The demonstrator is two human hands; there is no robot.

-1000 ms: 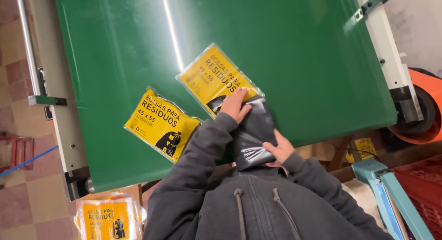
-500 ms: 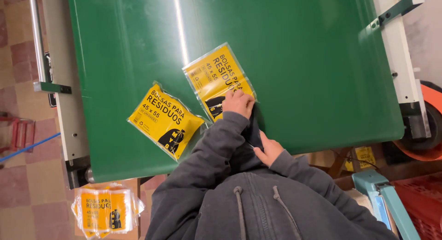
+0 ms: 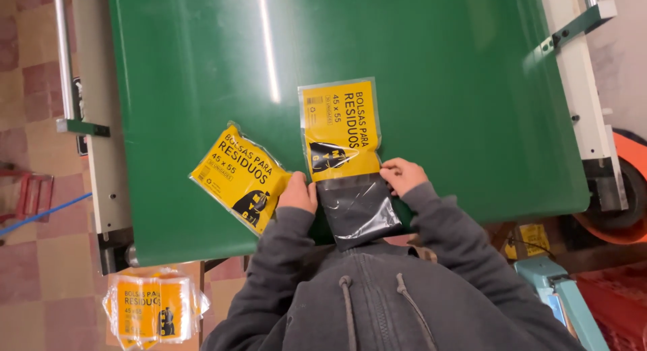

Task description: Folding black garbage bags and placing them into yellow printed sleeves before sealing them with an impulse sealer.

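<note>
Green belt (image 3: pixel 418 68): both hands (image 3: pixel 298 194) (image 3: pixel 402 174) hold yellow packet (image 3: pixel 340 129).

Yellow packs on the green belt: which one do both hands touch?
The upright pack at the middle, its dark bags sticking out below. Left hand and right hand pinch its lower edge; the tilted pack lies beside it.
</note>
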